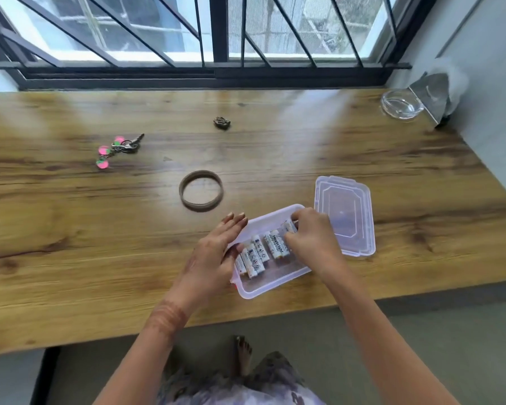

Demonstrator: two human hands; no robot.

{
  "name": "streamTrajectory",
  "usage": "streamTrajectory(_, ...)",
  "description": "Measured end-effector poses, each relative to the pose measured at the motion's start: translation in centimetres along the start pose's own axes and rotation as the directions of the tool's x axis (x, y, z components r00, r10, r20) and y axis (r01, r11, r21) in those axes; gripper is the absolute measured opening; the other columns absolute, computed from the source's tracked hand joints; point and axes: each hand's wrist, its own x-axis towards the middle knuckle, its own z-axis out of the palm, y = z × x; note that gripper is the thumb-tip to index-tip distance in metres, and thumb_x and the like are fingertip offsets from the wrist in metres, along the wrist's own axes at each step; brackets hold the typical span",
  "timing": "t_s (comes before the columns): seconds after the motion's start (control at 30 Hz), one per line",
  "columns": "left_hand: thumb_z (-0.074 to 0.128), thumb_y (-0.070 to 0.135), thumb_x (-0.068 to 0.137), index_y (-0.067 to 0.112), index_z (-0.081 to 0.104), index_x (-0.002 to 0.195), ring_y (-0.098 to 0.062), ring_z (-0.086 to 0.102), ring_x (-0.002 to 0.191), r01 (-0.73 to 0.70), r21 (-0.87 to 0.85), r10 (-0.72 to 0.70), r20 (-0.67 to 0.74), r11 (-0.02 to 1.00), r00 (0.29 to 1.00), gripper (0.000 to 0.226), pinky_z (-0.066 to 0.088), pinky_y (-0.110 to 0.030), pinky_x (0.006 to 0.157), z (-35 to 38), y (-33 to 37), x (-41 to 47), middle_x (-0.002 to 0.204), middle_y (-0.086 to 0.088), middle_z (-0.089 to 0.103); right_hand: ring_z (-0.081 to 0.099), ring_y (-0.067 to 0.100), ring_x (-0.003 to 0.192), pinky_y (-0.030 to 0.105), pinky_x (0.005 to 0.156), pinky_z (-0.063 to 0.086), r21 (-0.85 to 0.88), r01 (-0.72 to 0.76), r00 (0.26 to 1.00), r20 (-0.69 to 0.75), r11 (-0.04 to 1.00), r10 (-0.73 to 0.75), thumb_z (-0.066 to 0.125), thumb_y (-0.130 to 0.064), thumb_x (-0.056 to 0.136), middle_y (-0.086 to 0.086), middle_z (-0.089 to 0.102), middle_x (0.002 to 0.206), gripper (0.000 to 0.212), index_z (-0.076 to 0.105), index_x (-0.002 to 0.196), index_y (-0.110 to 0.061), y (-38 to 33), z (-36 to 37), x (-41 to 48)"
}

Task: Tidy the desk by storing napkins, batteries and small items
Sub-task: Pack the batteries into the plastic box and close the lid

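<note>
White batteries [257, 254] side by side in a clear box [270, 283], near the front edge of the wooden bench [70, 244]. Left hand [214, 255] flat against the box's 9 o'clock side, fingers [234, 222] straight, holding nothing. Right hand [313, 241] over the 2 o'clock corner, fingers curled round the end battery [290, 227]. Lid [345, 214] just beside at 3 o'clock. Brown ring [201, 194] at 11 o'clock, keys [120, 149] farther off at 10, glass bowl [402, 105] far away at 2.
</note>
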Motion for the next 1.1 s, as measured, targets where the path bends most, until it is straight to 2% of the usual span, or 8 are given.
streamTrajectory(0.13,0.05,0.001,0.092,0.012,0.041,0.137,-0.002,0.021,0.138,-0.031,0.016,0.031,-0.024,0.999,0.999,0.047,0.013,-0.007,0.109,0.4,-0.6,0.0,0.139,0.016,0.033,0.063,0.031,0.082,0.04,0.074,0.053,0.028,0.028,0.999,-0.043,0.999,-0.027,0.058,0.0,0.081,0.019,0.066,0.088,0.017,0.061,0.097,0.003,0.1,0.2,-0.3)
streamTrajectory(0.27,0.051,0.003,0.092,0.014,0.041,0.136,-0.001,0.021,0.138,-0.038,0.006,0.038,-0.04,0.999,0.998,0.047,0.015,-0.013,0.11,0.5,-0.8,0.1,0.137,0.018,0.033,0.064,0.029,0.076,0.044,0.071,0.054,-0.001,0.081,0.991,-0.104,0.997,-0.081,0.053,0.011,0.079,0.017,0.066,0.081,0.019,0.06,0.094,0.002,0.2,0.2,-0.9)
streamTrajectory(0.37,0.051,0.002,0.092,0.014,0.041,0.136,0.0,0.021,0.137,-0.045,0.013,0.045,-0.042,0.999,0.998,0.047,0.014,-0.008,0.108,0.4,-0.8,0.1,0.136,0.019,0.032,0.065,0.028,0.078,0.043,0.075,0.055,0.023,0.116,0.984,-0.137,0.993,-0.111,0.053,0.011,0.081,0.017,0.067,0.083,0.019,0.062,0.095,0.002,0.0,-0.2,-1.2)
streamTrajectory(0.47,0.051,0.001,0.092,0.013,0.043,0.136,0.001,0.022,0.135,-0.035,0.004,0.035,-0.039,0.999,0.999,0.046,0.011,0.004,0.102,0.2,-0.7,0.2,0.134,0.02,0.033,0.066,0.026,0.09,0.032,0.083,0.053,0.071,0.136,0.979,-0.165,0.988,-0.123,0.054,0.008,0.084,0.017,0.069,0.095,0.024,0.063,0.106,0.002,-0.4,-0.7,-1.4)
streamTrajectory(0.57,0.051,0.002,0.091,0.011,0.043,0.135,0.003,0.022,0.134,-0.03,-0.029,0.029,-0.047,0.999,0.999,0.045,0.011,0.006,0.099,-0.3,-0.5,0.2,0.134,0.019,0.033,0.065,0.022,0.098,0.023,0.087,0.048,0.093,0.183,0.968,-0.193,0.979,-0.163,0.056,0.005,0.085,0.015,0.069,0.104,0.03,0.061,0.115,0.0,-1.2,-1.0,-1.6)
streamTrajectory(0.87,0.053,0.008,0.092,0.013,0.047,0.134,0.002,0.022,0.136,0.013,-0.07,-0.029,-0.237,0.997,0.971,0.043,0.015,-0.006,0.107,-4.9,-2.0,-0.8,0.142,0.01,0.038,0.059,0.005,0.072,-0.002,0.065,0.038,0.227,0.34,0.932,-0.21,0.912,-0.295,0.063,-0.008,0.084,0.004,0.071,0.089,0.02,0.066,0.104,-0.008,-8.2,0.2,-0.7)
streamTrajectory(1.0,0.056,0.01,0.09,0.014,0.05,0.132,0.003,0.024,0.135,0.052,-0.102,-0.085,-0.355,0.993,0.931,0.042,0.016,-0.003,0.105,-9.6,-4.0,-1.6,0.141,0.009,0.042,0.058,0.005,0.067,0.002,0.065,0.04,0.265,0.409,0.912,-0.167,0.873,-0.376,0.064,-0.009,0.083,0.003,0.07,0.081,0.017,0.068,0.099,-0.008,-13.5,1.5,0.2)
streamTrajectory(1.1,0.059,0.013,0.089,0.013,0.054,0.129,0.0,0.027,0.135,0.093,-0.118,-0.136,-0.436,0.989,0.89,0.04,0.018,-0.009,0.107,-13.6,-6.2,-2.1,0.138,0.008,0.046,0.062,0.01,0.071,0.017,0.071,0.05,0.294,0.453,0.891,-0.133,0.842,-0.433,0.063,-0.012,0.084,0.004,0.07,0.083,0.019,0.067,0.102,-0.008,-17.9,3.1,0.8)
